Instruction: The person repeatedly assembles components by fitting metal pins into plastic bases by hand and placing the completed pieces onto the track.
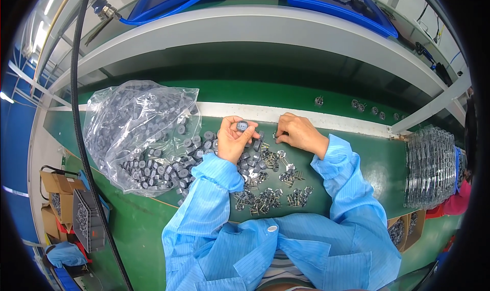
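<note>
My left hand (230, 142) grips a round dark grey plastic cap (242, 125) between thumb and fingers, its face turned up. Just to the right, my right hand (302, 134) is pinched close above the green bench, and the small thing at its fingertips is too tiny to name. Below both hands lie several piles of small dark parts with brass-coloured pins (263, 200). Loose grey caps (179, 172) spread to the left, out of the mouth of a clear plastic bag (140, 104) full of them.
A white strip (352, 121) runs along the bench behind my hands, with a few small parts (319, 101) beyond it. Stacked clear trays (430, 166) stand at the right. Blue trays (337, 9) sit on the shelf above. A black cable (76, 87) hangs at the left.
</note>
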Available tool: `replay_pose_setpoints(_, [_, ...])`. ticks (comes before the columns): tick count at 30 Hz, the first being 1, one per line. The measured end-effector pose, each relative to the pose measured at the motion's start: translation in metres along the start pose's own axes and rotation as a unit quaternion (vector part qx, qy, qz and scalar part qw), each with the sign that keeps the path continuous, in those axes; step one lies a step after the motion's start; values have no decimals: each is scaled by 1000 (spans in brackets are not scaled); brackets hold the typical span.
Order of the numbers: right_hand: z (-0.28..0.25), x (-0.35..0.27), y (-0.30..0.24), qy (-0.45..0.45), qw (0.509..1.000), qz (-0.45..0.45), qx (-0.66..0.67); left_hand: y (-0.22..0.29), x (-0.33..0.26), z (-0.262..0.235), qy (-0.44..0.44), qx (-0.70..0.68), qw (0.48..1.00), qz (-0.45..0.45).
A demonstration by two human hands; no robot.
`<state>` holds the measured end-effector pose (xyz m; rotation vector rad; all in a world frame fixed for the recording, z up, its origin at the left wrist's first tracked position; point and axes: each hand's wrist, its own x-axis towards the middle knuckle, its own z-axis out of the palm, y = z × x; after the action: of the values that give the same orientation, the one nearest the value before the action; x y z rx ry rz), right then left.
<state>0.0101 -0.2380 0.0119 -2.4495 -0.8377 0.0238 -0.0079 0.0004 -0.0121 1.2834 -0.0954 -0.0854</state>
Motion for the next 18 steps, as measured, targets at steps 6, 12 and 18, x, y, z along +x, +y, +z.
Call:
replay_pose_setpoints(6, [0,3,-5,12,997,57,51,-1,0,1,1,-56,998,-10])
replay_pose_setpoints(12, [-4,7,-13,85,973,61,205,-6,-7,8,-40,127,990,35])
replay_pose_setpoints(18, [6,9,-35,190,958,-51,207,8,-15,19,-108,272,954,59])
